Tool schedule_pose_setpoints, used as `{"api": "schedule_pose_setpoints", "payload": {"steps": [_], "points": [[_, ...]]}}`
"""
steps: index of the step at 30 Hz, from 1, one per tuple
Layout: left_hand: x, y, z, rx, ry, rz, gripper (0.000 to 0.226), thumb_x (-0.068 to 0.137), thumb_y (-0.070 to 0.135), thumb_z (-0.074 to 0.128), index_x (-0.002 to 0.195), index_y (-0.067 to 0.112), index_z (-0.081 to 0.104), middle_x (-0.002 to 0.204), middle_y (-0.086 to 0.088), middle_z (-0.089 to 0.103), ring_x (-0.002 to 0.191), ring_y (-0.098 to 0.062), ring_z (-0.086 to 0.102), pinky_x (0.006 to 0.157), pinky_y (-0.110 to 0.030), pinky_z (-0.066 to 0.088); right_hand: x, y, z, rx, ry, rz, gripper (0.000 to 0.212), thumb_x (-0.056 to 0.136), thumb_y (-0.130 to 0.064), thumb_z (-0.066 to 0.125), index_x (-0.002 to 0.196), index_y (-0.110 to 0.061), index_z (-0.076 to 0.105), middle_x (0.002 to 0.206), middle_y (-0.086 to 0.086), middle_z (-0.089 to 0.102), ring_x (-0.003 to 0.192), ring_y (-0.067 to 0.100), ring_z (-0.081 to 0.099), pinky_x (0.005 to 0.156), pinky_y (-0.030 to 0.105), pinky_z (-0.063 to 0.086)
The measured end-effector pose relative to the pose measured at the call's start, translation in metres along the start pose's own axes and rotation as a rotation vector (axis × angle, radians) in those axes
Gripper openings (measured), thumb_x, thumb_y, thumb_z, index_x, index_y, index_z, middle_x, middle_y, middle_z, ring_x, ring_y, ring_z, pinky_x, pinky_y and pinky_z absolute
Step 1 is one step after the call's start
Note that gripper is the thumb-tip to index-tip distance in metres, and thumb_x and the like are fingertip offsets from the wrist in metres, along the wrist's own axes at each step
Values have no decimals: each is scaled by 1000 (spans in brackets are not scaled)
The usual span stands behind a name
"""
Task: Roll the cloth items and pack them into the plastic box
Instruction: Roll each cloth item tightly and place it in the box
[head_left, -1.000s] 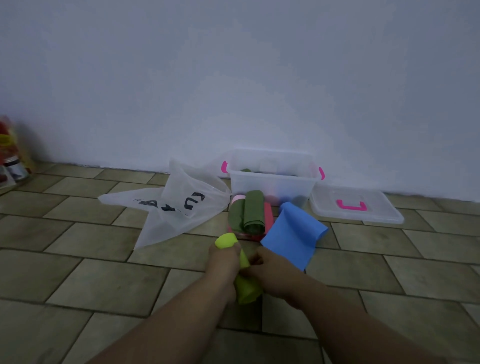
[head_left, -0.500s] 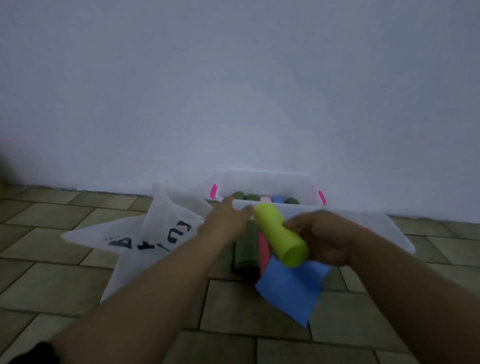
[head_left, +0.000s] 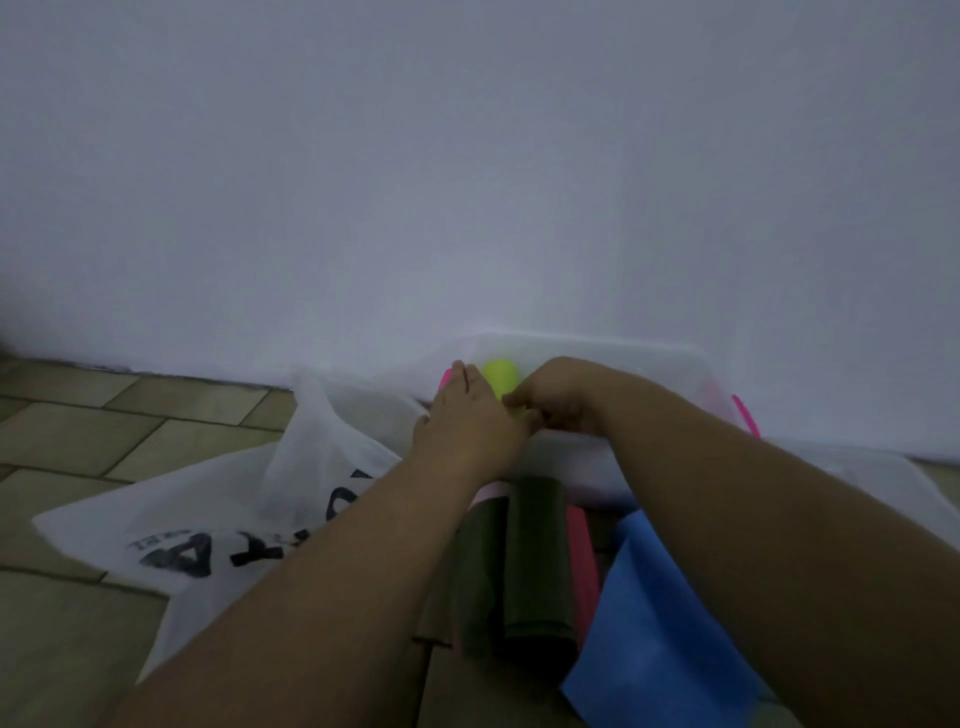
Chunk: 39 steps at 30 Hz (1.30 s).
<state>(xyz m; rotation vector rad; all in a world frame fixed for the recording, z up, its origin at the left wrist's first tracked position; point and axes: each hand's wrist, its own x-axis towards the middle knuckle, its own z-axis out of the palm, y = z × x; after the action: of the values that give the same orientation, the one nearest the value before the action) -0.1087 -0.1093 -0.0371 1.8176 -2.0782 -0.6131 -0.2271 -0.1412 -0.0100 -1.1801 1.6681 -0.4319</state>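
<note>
A clear plastic box (head_left: 670, 358) with pink handles (head_left: 746, 415) stands against the wall. Both my hands reach over its near rim. My right hand (head_left: 563, 395) holds a lime-green rolled cloth (head_left: 500, 375) inside the box at its left end. My left hand (head_left: 467, 415) presses flat against the roll's left side. The box's other contents are hidden behind my hands. On the floor in front of the box lie dark green cloths (head_left: 535, 561), a pink cloth (head_left: 582, 561) and a blue cloth (head_left: 639, 634).
A white plastic bag with black lettering (head_left: 234, 525) is spread on the tiled floor (head_left: 78, 452) to the left. The box's clear lid (head_left: 883, 467) lies to the right, partly behind my right arm. A pale wall rises just behind the box.
My right hand has carried the lime-green roll forward and down into the left end of the box. My left hand moved up beside it. The camera has leaned closer.
</note>
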Motion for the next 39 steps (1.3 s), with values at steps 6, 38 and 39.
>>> {"api": "schedule_pose_setpoints", "payload": {"steps": [6,38,39], "points": [[2,2,4,-35,34,-5,99,87,57,50,149,4,-6,159,-8,-9,146,-25,0,117,-47,12,1,-6,0,-404,102,-163,25,86,-17,62,102,1,67,86,17,62,67,23,51,61,26,41],[-212,6,59,-1394,-713,-620,58,90,48,52,132,9,43,114,-17,58,93,-33,60,75,-43,48,-191,163,44,-748,207,-121,39,58,-30,78,89,-19,56,87,3,58,76,21,55,53,26,34],[-211,5,51,-1465,-677,-625,56,89,47,54,129,8,47,117,-19,59,97,-36,60,76,-46,48,-197,159,51,-759,211,-212,41,60,-29,77,93,-21,54,88,2,58,77,21,54,54,26,34]]}}
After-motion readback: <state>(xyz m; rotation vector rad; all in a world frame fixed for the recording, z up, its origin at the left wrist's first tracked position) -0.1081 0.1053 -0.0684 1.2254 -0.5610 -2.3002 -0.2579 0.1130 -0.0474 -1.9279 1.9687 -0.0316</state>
